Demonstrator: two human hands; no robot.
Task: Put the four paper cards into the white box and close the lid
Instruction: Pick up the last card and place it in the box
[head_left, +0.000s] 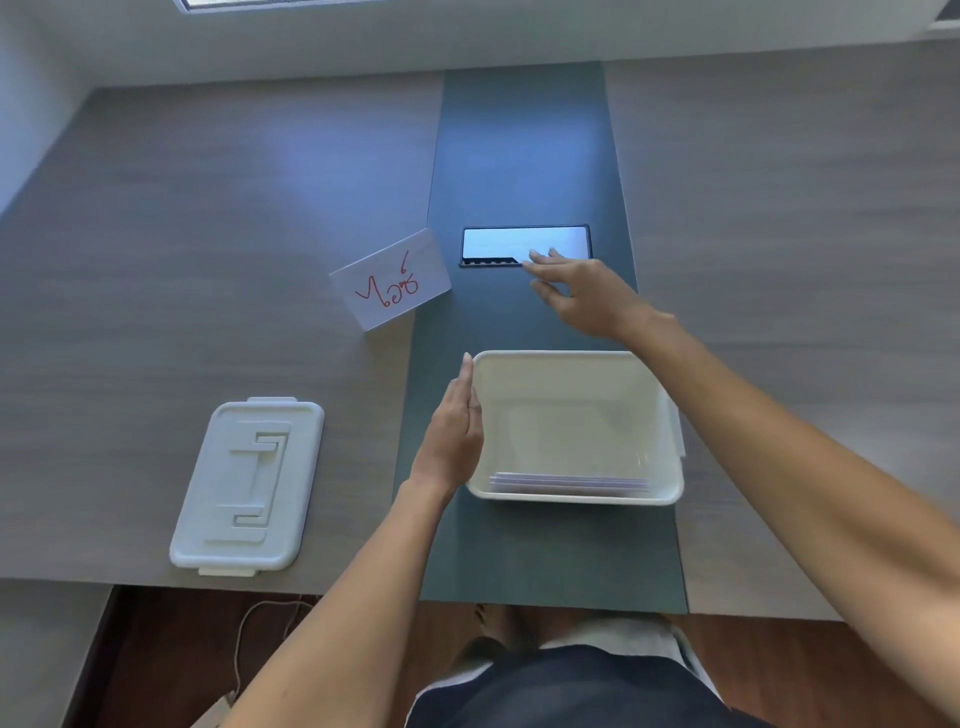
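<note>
The white box (670, 467) stands open on the dark centre strip of the table, with a few paper cards (569, 483) lying flat against its near wall. My left hand (457, 426) rests flat against the box's left wall, fingers straight, holding nothing. One white card with red writing (389, 280) lies on the table beyond and to the left of the box. My right hand (576, 293) hovers beyond the box with fingers spread, empty, right of that card. The box's white lid (249, 483) lies flat on the table to the left.
A shiny rectangular cable hatch (524, 244) is set into the dark strip (519, 156) just past my right fingertips. The table's near edge runs below the box and lid. A thin cable (244, 639) hangs down to the floor at the lower left.
</note>
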